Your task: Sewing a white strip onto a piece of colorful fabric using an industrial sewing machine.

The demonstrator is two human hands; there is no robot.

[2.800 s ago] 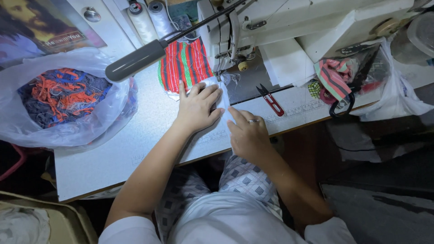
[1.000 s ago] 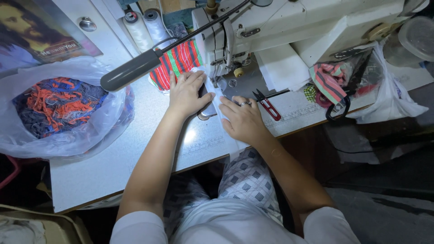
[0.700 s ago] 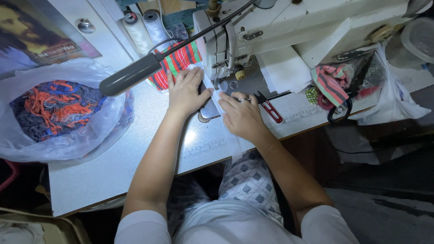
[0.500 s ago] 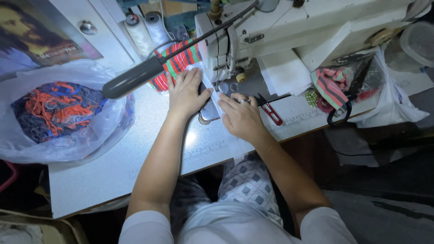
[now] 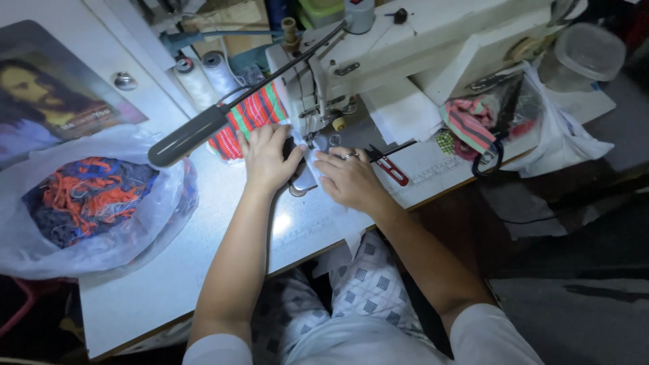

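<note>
Closest to me are the person's lap in checked cloth and two bare forearms reaching out over the white table (image 5: 169, 284). The left hand (image 5: 265, 157) lies flat, fingers spread and pressing down on the white fabric piece (image 5: 312, 161) just before the needle; the right hand (image 5: 348, 177), a ring on one finger, rests palm-down on the same piece beside it, so the two hands sit close together with only a narrow strip of cloth between them, neither one clenched around anything. That fabric lies on the machine bed directly under the head of the cream sewing machine (image 5: 405, 47). Just right of the right hand lie red-handled thread snips (image 5: 387, 164), near but not touching. Behind the left hand, a bundle of red and green striped fabric (image 5: 249, 118) is bunched against the machine, partly under the dark arm of a lamp (image 5: 193, 135). Off to the left sits a clear plastic bag of tangled orange and blue thread scraps (image 5: 88, 199). Farther back stand two white thread spools (image 5: 206, 74), and at the far right a plastic bag with black-handled scissors (image 5: 497, 128).
</note>
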